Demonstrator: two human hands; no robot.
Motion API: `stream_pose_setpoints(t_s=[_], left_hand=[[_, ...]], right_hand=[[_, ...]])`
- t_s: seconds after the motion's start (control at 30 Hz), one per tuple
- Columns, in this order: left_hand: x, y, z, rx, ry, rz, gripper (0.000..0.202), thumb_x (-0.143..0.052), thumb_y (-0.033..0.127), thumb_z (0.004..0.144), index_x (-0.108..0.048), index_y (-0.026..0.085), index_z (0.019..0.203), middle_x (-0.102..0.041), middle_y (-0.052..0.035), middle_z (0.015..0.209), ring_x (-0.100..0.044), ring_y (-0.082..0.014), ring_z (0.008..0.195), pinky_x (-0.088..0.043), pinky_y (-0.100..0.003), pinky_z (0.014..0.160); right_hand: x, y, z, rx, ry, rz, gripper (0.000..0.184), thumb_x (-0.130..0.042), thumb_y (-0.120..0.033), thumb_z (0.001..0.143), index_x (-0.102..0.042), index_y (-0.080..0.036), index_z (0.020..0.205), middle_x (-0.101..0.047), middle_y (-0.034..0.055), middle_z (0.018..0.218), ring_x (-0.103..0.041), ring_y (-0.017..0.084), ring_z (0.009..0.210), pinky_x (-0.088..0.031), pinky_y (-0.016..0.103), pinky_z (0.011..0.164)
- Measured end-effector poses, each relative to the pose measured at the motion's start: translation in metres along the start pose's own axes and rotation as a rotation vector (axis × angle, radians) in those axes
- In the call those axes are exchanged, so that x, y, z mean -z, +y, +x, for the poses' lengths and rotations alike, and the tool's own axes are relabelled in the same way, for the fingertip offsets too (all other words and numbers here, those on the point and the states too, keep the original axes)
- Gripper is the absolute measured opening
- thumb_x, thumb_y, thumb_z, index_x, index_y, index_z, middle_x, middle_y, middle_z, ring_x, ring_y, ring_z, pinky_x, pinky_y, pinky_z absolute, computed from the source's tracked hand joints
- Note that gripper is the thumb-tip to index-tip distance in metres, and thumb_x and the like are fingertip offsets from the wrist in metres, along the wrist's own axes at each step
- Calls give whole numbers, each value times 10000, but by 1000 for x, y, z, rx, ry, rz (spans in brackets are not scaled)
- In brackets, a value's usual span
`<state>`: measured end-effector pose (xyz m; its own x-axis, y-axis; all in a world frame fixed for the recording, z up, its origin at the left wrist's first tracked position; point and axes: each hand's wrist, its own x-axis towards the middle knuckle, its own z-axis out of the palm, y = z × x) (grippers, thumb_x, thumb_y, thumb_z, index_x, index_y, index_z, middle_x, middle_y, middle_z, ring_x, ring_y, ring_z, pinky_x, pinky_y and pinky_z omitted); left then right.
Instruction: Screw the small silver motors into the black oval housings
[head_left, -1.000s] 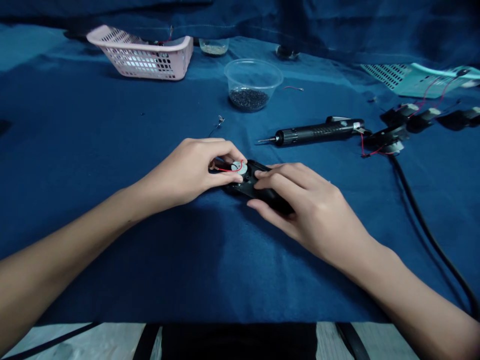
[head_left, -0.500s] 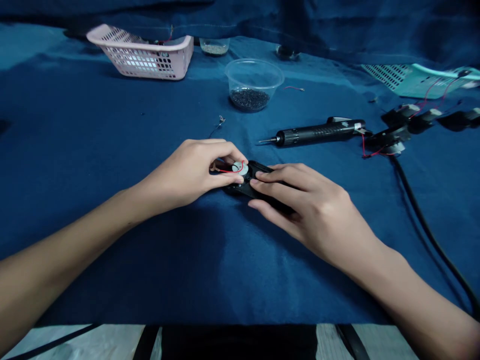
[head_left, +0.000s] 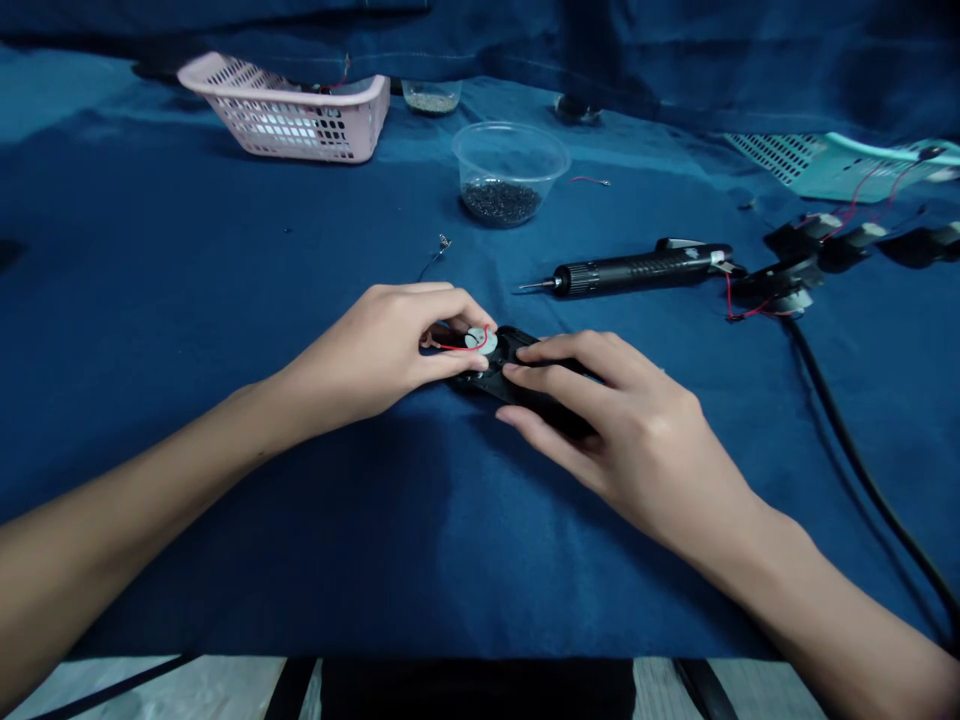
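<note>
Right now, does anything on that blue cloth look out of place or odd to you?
Two stray bits stand out. A thin dark wire with a small metallic tip lies loose on the blue cloth, and a short red wire lies alone beside the clear plastic tub. Both look like offcuts, attached to nothing.

Picture was dim and bluish, light coming from the far side. Soft shadow fell below the right hand (head_left: 630, 425) on the blue cloth (head_left: 225, 250), with paler sheen far beyond that hand. Edges were bent by the wide lens, no heavy blur.
</note>
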<state>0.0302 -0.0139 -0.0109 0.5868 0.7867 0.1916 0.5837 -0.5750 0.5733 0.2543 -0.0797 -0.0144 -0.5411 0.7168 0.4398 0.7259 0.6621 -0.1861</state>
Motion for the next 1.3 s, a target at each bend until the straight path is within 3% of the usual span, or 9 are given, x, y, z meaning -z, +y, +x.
stream_pose_setpoints(t_s=[0.4,0.97,1.3], left_hand=[[-1,-1,1,-13,-3,2,197,-679,334,885,-699,266,1068,-724,39,1050,-669,-129,921,-464,-193,802],[-1,-1,2,-5,2,-19,199,-705,317,861,-710,251,1049,-732,33,1022,-660,-131,878,-460,-210,789],[-1,-2,1,-21,-2,-37,191,-705,327,869,-710,256,1046,-730,44,1035,-669,-125,906,-464,-194,778]], right_hand=[[-2,4,2,-1,-10,22,243,-650,-284,912,-734,-137,1086,-713,109,1133,-664,240,1020,-578,399,904],[11,7,13,66,-175,-18,239,-585,-284,954,-734,-167,1100,-697,101,1069,-681,236,961,-587,418,868],[7,10,6,65,-79,32,274,-629,-278,930,-745,-132,1130,-721,97,1120,-686,212,1011,-585,366,932]])
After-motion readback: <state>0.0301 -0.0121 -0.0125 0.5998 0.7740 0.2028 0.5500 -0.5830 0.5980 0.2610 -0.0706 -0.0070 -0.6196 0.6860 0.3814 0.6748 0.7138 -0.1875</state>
